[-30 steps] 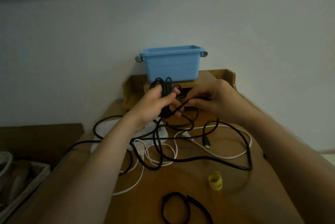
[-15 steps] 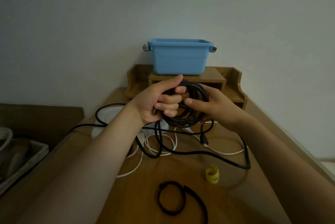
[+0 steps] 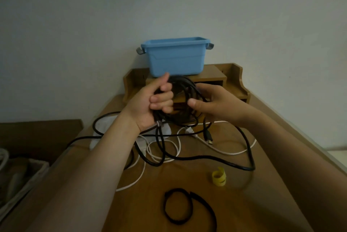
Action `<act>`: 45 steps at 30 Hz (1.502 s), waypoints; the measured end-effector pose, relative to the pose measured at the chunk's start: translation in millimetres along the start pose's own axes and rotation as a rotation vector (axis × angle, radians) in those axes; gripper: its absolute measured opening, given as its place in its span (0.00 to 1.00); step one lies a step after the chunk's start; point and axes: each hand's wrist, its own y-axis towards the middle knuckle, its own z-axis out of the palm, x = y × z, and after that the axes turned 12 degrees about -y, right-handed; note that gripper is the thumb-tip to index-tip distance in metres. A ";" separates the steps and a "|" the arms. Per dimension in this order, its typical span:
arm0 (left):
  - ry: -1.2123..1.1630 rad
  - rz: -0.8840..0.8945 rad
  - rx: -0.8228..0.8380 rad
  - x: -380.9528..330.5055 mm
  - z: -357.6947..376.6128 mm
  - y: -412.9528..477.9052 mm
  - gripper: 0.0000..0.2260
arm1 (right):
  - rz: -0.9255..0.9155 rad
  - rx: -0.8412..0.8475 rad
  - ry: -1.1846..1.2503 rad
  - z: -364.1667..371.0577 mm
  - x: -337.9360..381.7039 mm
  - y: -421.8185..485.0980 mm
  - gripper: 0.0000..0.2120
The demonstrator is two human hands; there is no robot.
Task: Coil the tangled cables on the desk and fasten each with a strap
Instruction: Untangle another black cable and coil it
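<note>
My left hand (image 3: 153, 104) grips the black cable coil (image 3: 187, 86) tight above the bench (image 3: 244, 203), so the loops cannot slip apart. My right hand (image 3: 217, 101) curls its fingers round the other side, steadying it.

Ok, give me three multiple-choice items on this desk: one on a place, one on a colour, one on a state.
1. The blue bin stands: A on the floor; B on the wooden shelf; C on a chair.
2. The rolled strap beside the black strap is: A red; B white; C yellow.
3. The left hand: A grips the black cable coil; B lies flat; C holds a strap.
Key: B, it sits atop the shelf; C, its yellow shows plainly; A, fingers curl round the coil.
</note>
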 end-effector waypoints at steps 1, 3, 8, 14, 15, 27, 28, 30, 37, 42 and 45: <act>-0.059 0.072 -0.017 -3.8 -3.1 -0.4 0.17 | 0.029 0.012 0.002 -2.9 -4.1 -1.8 0.19; -0.139 0.218 -0.078 -11.2 -6.5 -0.5 0.17 | 0.079 0.021 -0.022 -8.5 -16.1 -3.1 0.13; -0.323 0.474 -0.230 -21.9 -8.8 -5.8 0.18 | 0.226 -0.086 -0.067 -15.5 -37.2 -1.1 0.04; -0.421 0.582 -0.331 -19.0 -4.4 -3.4 0.19 | 0.253 -0.349 0.090 -39.2 -39.9 -8.1 0.04; -0.424 0.591 -0.348 -18.7 -3.9 -2.8 0.19 | 0.243 -0.382 0.100 -41.4 -38.7 -8.8 0.05; -0.002 0.530 -0.365 -11.2 8.3 5.1 0.09 | 0.065 -0.420 -0.483 -23.6 -24.3 0.9 0.07; 0.060 0.524 -0.360 -10.0 9.9 5.5 0.08 | 0.023 -0.358 -0.529 -19.4 -20.4 1.2 0.08; 0.216 0.510 -0.350 -7.9 13.4 4.8 0.08 | -0.046 -0.213 -0.589 -11.5 -12.3 4.5 0.09; 0.970 0.281 -0.311 5.4 23.6 4.2 0.09 | -0.170 -0.038 -0.437 5.6 15.1 1.8 0.06; 1.062 0.166 -0.231 14.1 29.7 4.9 0.10 | -0.121 -0.284 -0.317 4.1 18.1 1.9 0.08; 1.013 0.122 -0.234 14.9 32.0 4.2 0.10 | -0.101 -0.320 -0.249 4.2 19.7 1.5 0.11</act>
